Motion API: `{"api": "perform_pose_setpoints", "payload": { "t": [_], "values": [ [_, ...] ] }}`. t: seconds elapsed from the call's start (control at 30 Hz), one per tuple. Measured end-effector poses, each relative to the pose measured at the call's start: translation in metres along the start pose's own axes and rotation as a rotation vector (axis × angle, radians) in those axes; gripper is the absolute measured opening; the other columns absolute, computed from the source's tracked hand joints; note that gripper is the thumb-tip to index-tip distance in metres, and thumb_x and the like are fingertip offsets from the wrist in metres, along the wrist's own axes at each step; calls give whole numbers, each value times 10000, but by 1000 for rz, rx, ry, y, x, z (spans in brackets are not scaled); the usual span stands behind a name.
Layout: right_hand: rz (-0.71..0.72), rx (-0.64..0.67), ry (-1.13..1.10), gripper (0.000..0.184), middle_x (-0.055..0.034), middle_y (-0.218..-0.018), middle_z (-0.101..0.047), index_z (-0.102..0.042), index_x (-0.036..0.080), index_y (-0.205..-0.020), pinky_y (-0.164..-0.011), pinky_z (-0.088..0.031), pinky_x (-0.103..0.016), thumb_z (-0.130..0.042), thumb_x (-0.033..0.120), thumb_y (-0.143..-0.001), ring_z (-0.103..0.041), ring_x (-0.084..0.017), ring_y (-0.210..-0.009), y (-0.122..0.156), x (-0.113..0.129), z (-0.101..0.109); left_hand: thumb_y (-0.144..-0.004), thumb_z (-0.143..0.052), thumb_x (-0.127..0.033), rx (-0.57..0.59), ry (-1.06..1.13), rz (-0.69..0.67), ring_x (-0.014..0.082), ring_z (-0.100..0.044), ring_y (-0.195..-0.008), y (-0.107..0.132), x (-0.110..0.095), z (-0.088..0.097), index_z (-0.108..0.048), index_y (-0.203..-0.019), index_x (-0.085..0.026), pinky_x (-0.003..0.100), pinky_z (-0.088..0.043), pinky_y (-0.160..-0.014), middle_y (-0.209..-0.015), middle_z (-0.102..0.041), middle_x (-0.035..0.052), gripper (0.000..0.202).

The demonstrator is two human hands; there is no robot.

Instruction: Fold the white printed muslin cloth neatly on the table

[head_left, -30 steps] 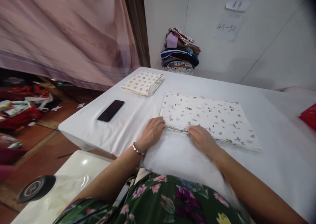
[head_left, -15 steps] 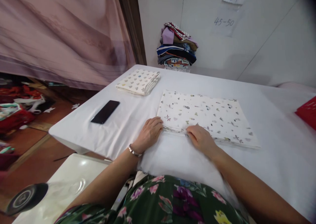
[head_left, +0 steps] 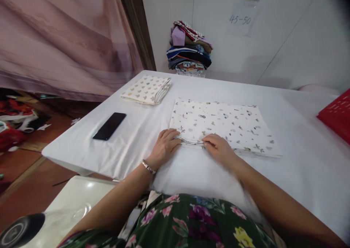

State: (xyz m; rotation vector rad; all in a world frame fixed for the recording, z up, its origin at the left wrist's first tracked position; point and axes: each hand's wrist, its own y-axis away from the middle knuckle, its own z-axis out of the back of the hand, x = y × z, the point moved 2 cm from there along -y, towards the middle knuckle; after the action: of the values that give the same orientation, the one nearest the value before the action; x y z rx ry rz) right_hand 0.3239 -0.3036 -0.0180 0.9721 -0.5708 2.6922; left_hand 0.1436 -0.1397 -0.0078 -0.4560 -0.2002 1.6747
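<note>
A white cloth with small printed motifs [head_left: 218, 122] lies folded in layers on the white-covered table [head_left: 131, 131]. My left hand [head_left: 165, 146] is at the cloth's near left corner, its fingers curled over the edge. Further right along the same near edge, my right hand [head_left: 218, 147] pinches the layers between thumb and fingers. Parts of the cloth's edge are hidden beneath both hands.
A second folded printed cloth [head_left: 147, 89] lies at the back left, with a black phone [head_left: 109, 126] nearer me. Behind the table rises a stack of folded fabrics [head_left: 189, 51]. A red object [head_left: 336, 115] stands at the right edge.
The whole view has shifted slightly, so the table items appear a little further left. Both hands stay at the near edge of the cloth, with only slight finger movement.
</note>
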Motion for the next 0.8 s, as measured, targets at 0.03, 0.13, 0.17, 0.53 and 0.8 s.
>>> {"api": "perform_pose_setpoints", "payload": {
  "t": [0.03,0.13,0.17,0.53,0.8],
  "values": [
    [-18,6,-23,163,-30,-940,-648,-642,239,-901,-784,-472,-344,-486,226,-856,-581,-193,-902,-1,0,0,-893,-461,-254,-3,9,4,227,-446,-1186,0,1,0,-658,-956,-231,437,-356,-994,-1168,-585,56,209],
    [-60,-5,-105,148,-18,-864,-645,-644,230,-838,-723,-470,-320,-497,215,-845,-587,-171,-805,-5,0,1,-896,-452,-245,-14,45,14,218,-451,-1179,1,4,-2,-664,-957,-231,424,-368,-987,-1166,-584,53,221],
    [-68,-31,-126,142,-16,-842,-640,-640,226,-828,-698,-469,-312,-500,215,-845,-584,-166,-775,-6,-1,1,-897,-451,-243,-18,55,16,215,-449,-1179,1,5,-3,-664,-958,-231,421,-369,-986,-1168,-583,51,222],
    [214,-23,125,209,-54,-932,-638,-640,228,-911,-756,-481,-350,-432,207,-903,-566,-190,-878,2,2,0,-903,-428,-227,-24,173,64,197,-441,-1199,2,7,-2,-623,-943,-213,417,-358,-1006,-1182,-582,44,199],
    [288,-1,182,230,-96,-1060,-605,-540,208,-1111,-816,-473,-408,-440,234,-906,-542,-226,-969,6,5,5,-915,-386,-233,-51,267,135,184,-468,-1161,1,10,-5,-570,-904,-199,402,-377,-997,-1131,-579,62,187]
  ]
}}
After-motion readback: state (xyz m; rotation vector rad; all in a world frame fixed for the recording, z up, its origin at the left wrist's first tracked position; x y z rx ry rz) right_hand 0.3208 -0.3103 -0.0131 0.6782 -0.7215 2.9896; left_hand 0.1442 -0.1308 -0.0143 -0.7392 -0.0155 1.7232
